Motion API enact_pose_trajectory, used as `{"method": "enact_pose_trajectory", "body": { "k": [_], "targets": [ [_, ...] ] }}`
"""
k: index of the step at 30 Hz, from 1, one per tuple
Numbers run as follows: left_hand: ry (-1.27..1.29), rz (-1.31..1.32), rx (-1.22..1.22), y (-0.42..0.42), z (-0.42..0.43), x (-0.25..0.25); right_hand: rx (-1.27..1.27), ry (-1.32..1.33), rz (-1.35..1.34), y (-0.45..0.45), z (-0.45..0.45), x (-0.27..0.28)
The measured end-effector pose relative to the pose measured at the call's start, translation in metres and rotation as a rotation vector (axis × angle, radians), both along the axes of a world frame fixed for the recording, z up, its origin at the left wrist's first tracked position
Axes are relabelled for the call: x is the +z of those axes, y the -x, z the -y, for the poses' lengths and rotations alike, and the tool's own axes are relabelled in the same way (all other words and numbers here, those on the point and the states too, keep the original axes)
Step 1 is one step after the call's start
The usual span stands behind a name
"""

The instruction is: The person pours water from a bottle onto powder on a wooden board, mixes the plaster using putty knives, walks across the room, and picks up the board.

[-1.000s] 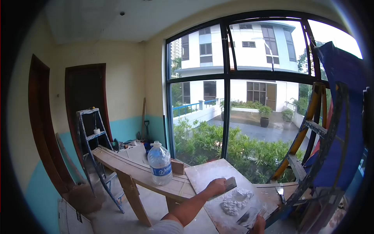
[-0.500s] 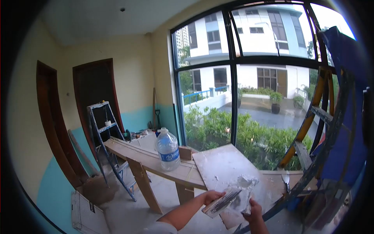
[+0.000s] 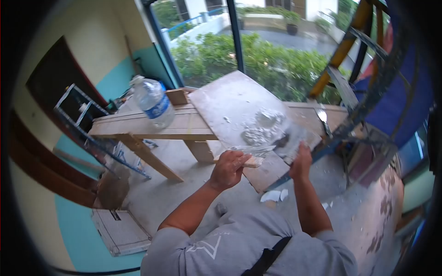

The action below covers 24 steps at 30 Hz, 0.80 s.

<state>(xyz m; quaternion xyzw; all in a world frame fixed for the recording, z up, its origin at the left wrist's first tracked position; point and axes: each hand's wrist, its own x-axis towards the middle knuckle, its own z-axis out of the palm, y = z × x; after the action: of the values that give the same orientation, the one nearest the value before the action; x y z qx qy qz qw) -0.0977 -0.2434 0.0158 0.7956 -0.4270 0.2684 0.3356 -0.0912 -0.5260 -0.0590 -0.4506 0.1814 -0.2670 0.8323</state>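
My left hand (image 3: 227,170) is closed around a plastering trowel (image 3: 254,161), its flat side smeared white, above the near edge of a pale board (image 3: 221,96). My right hand (image 3: 301,162) grips a wide flat blade (image 3: 298,138), blurred by motion, at the board's right side; its handle is hidden in my fingers. Between and beyond the two tools, a lumpy heap of white plaster (image 3: 264,129) lies on the board.
A water bottle (image 3: 154,103) stands on a wooden bench (image 3: 184,124) at left. A putty knife (image 3: 322,118) lies to the right, near a tall ladder (image 3: 343,87). A smaller stepladder (image 3: 92,133) is at far left. White fragments (image 3: 270,196) lie on the floor.
My view has tilted down. My hands have moved apart: the trowel and the blade were close together over the plaster, and the plaster heap now shows between them.
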Motion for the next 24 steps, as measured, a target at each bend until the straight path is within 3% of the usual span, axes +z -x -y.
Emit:
{"method": "enact_pose_trajectory", "body": {
  "k": [3, 7, 11, 13, 14, 17, 18, 22, 24],
  "targets": [
    [-0.051, -0.005, -0.051, 0.004, 0.015, -0.014, 0.099, 0.156, -0.141, 0.021, -0.029, 0.025],
    [-0.04, 0.046, 0.017, -0.028, 0.028, -0.014, 0.251, 0.403, -0.007, 0.031, -0.055, 0.02],
    [0.047, 0.187, 0.144, -0.067, 0.03, 0.046, 0.372, 0.374, -0.023, 0.052, -0.062, 0.03],
    [0.119, 0.293, 0.248, -0.073, 0.031, 0.07, 0.31, 0.378, -0.092, 0.046, -0.049, 0.013],
    [0.152, 0.317, 0.267, -0.083, 0.029, 0.067, 0.277, 0.381, -0.128, 0.043, -0.037, 0.002],
    [-0.329, -0.086, 0.382, -0.143, 0.001, -0.009, 0.294, 0.35, -0.341, 0.04, -0.007, -0.028],
    [-0.316, -0.174, 0.404, -0.143, -0.009, -0.015, 0.293, 0.352, -0.44, 0.048, -0.008, -0.005],
    [-0.129, -0.138, 0.512, -0.137, -0.035, -0.019, 0.153, 0.487, -0.487, 0.039, 0.011, -0.057],
    [-0.211, -0.149, 0.585, -0.142, -0.04, -0.019, 0.134, 0.521, -0.489, 0.031, 0.016, -0.064]
  ]
}}
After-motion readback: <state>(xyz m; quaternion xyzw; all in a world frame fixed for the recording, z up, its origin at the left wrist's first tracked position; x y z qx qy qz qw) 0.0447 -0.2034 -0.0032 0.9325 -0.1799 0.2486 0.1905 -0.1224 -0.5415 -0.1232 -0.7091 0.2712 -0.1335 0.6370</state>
